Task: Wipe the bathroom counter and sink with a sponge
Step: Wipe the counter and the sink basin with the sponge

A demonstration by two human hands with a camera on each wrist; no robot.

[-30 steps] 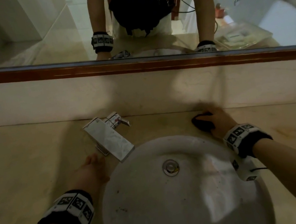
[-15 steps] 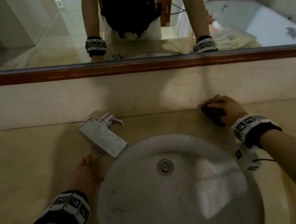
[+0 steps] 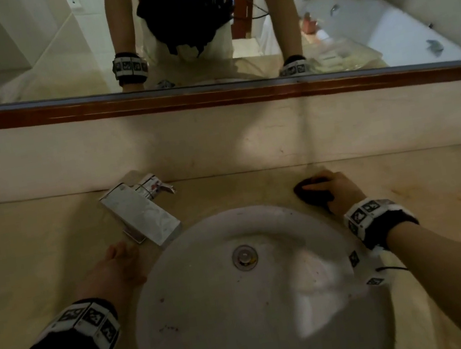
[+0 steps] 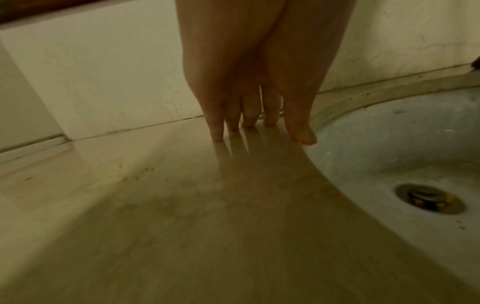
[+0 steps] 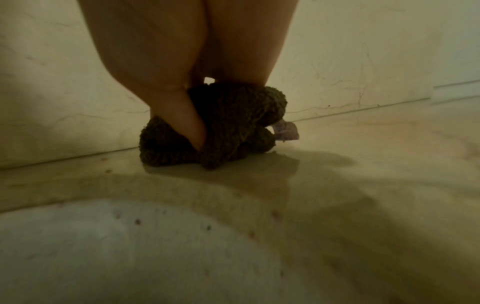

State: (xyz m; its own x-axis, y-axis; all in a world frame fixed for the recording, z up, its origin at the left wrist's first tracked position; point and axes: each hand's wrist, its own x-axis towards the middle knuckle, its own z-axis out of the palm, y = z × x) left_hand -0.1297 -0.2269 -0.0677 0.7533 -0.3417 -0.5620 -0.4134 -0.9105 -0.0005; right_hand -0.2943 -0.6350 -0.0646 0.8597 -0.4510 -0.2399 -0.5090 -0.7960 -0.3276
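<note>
Gripping sponge [image 3: 313,191], right hand [image 3: 339,191] (fingers curled).

1. Sponge [image 3: 313,191]: mostly covered by the right hand [image 3: 339,191] in the head view; its full shape is not shown.
2. Pale tag [image 5: 285,130] behind the sponge: blurred, its kind unclear.
3. Sink [image 3: 219,342]: near rim cut off by the bottom edge.
4. Drain [image 4: 430,198]: small coloured bits inside, too small to tell.
5. Tap [image 3: 142,215]: base hidden under its spout.
6. Mirror [image 3: 22,50]: person cropped at the top edge.
7. Left hand [image 4: 249,86]: palm hidden, only its back and fingertips show.
</note>
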